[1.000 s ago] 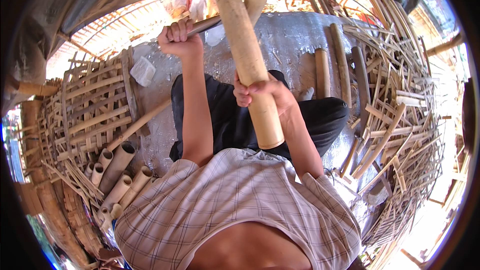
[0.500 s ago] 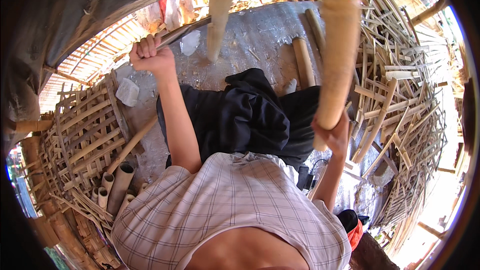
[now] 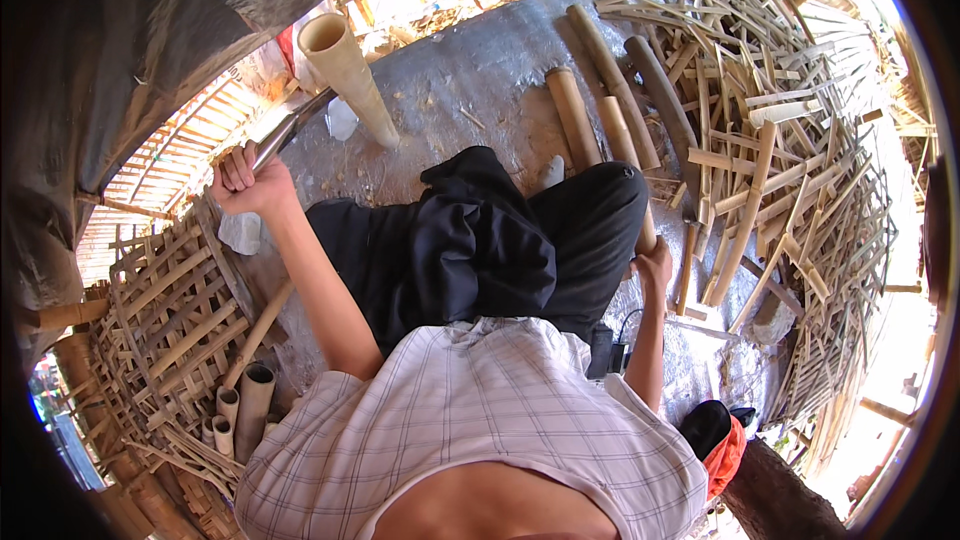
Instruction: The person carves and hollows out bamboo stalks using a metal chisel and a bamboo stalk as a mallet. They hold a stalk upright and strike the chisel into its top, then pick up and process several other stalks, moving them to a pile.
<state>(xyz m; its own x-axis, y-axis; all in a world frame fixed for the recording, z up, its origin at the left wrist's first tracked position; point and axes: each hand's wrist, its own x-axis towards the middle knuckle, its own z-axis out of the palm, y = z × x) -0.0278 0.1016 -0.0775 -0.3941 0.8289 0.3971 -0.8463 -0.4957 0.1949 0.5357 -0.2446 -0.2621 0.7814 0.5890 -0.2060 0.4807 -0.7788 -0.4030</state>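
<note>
Held out to the left, my left hand is closed round the handle of a large knife. Its dark metal blade runs up to the side of a hollow bamboo tube, which stands upright, leaning slightly, on the grey surface. I cannot tell whether the blade is sunk into the tube. On the right, my right hand grips the lower end of a bamboo stick, low beside my right knee. Part of the stick is hidden behind the dark trousers.
Cut bamboo lengths lie beyond my knee. A heap of split bamboo strips fills the right side. At the left stand a woven bamboo basket, a pale block and several short tubes. A dark sheet hangs at upper left.
My right hand has brought the raised bamboo stick down beside my knee. The view has shifted, so the tube and knife appear farther left; my left hand keeps its grip.
</note>
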